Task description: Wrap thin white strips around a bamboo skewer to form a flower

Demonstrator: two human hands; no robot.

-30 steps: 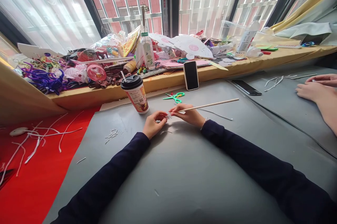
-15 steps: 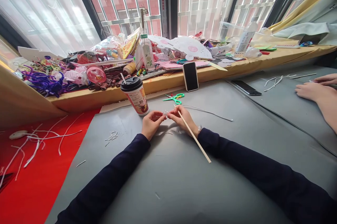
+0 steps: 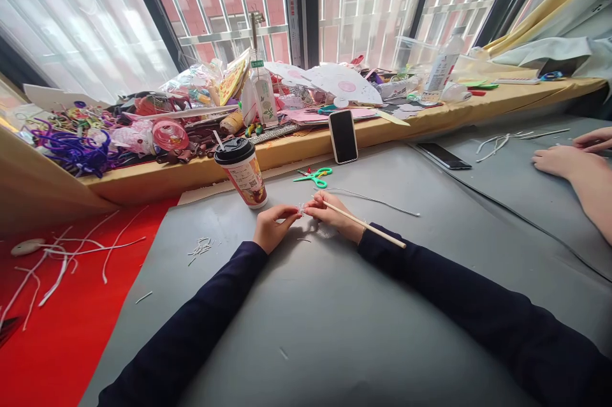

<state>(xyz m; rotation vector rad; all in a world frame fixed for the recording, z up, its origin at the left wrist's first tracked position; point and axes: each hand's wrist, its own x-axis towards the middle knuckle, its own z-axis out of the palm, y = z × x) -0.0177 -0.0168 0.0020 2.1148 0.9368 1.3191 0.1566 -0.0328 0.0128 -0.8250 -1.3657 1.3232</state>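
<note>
A small white spiky piece (image 3: 301, 209) sits between the fingertips of both hands, a little above the grey table. My left hand (image 3: 273, 227) is closed, pinching its left side with thumb and forefinger. From the other side my right hand (image 3: 338, 215) touches it with closed fingertips. A pale wooden stick (image 3: 375, 227) also lies in my right hand, its far end slanting back over the dark sleeve. Just beyond the hands are green-handled scissors (image 3: 315, 177) and a long grey-white strand (image 3: 377, 201). What the piece is made of is too small to tell.
A lidded paper cup (image 3: 243, 174) stands near my left hand. Short white clippings (image 3: 201, 247) lie to the left, longer white strips (image 3: 62, 247) on red sheeting. A phone (image 3: 343, 137) leans against the cluttered sill; another phone (image 3: 444, 156) lies right, near another person's hand (image 3: 554, 161).
The wooden stick has swung from pointing down toward me to a flatter slant along my right forearm. Both hands still hold the white piece. The view has shifted slightly.
</note>
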